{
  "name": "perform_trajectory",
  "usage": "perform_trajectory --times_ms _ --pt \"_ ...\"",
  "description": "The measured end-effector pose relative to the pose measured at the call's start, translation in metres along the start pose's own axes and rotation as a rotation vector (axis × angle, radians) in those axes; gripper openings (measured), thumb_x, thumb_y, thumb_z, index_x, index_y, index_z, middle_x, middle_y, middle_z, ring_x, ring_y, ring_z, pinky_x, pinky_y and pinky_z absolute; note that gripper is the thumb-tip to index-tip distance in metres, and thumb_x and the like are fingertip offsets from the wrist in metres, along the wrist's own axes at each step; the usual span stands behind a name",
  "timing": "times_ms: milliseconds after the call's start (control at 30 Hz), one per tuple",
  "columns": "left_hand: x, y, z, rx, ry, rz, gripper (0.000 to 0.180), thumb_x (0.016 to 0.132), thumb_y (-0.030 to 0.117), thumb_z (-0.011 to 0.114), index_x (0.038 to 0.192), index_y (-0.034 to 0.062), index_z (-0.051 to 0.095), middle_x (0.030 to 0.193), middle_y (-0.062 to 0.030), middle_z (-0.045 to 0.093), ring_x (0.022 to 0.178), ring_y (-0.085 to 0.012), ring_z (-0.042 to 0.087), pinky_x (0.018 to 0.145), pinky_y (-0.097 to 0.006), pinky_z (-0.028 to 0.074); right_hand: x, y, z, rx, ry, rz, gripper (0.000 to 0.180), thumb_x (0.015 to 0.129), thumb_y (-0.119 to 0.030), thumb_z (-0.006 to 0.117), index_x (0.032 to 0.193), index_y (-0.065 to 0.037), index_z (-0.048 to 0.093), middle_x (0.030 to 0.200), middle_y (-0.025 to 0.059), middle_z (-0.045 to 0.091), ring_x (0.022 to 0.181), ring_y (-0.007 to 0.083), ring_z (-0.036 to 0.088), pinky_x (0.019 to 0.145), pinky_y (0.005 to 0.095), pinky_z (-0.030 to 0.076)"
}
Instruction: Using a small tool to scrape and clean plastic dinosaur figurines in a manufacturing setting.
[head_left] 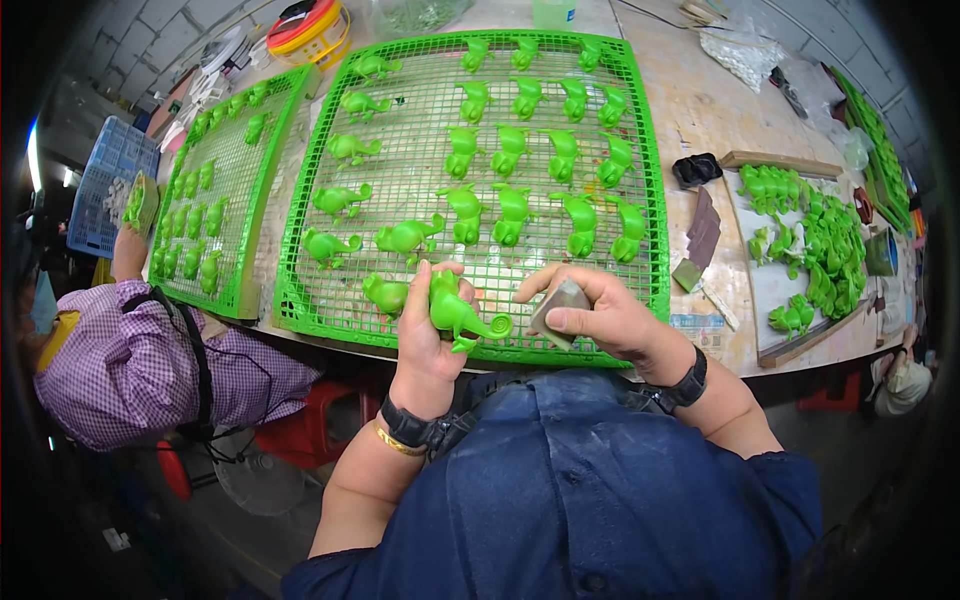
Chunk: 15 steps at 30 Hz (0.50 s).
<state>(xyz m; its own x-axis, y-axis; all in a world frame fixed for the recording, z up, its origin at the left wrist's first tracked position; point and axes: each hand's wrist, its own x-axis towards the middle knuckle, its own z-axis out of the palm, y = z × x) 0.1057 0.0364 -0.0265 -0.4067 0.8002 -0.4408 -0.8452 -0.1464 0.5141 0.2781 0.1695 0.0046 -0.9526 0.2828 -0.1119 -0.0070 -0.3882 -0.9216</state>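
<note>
Gripping a green chameleon figure (455,312) at the tray's six o'clock edge, the left hand (425,335) is wrapping fingers around it while the right hand (600,315) is pinching a grey sanding block (560,305) at three o'clock. Probably best going light over that curly tail, steadying it above the green mesh tray (655,290).

Rows of green figurines (512,150) crowd the green mesh tray (655,200); bare mesh lies open at its near right corner.
</note>
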Motion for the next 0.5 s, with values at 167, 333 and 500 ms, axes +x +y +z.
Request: perform_trajectory --times_ms 167,333,500 --pt "-0.0014 -0.0011 0.0006 -0.003 0.088 0.013 0.034 0.094 0.04 0.045 0.102 0.0074 0.052 0.072 -0.0062 0.053 0.059 -0.0144 0.05 0.051 -0.025 0.041 0.0002 0.0007 0.0 -0.058 -0.148 -0.11 0.026 0.086 -0.016 0.063 0.107 -0.001 0.059 0.117 0.0076 0.056 0.101 0.0136 0.055 0.087 0.0282 0.044" --pt "-0.0057 0.0011 0.006 0.018 0.114 -0.005 0.036 0.094 0.041 0.047 0.106 0.0071 0.052 0.079 -0.0067 0.059 0.066 -0.0156 0.058 0.055 -0.026 0.046 0.004 0.0071 -0.0009 -0.018 -0.146 -0.11 0.028 0.086 -0.015 0.062 0.11 -0.001 0.059 0.118 0.0073 0.057 0.102 0.0134 0.055 0.088 0.0285 0.044" --pt "-0.0056 0.0013 0.0064 0.038 0.102 -0.002 0.034 0.095 0.039 0.046 0.105 0.0081 0.055 0.083 -0.0058 0.061 0.068 -0.0158 0.058 0.058 -0.03 0.048 0.0053 0.0079 -0.004 -0.016 -0.09 -0.063 0.03 0.086 -0.015 0.062 0.113 -0.001 0.058 0.109 0.0062 0.061 0.097 0.0124 0.057 0.086 0.0277 0.044"
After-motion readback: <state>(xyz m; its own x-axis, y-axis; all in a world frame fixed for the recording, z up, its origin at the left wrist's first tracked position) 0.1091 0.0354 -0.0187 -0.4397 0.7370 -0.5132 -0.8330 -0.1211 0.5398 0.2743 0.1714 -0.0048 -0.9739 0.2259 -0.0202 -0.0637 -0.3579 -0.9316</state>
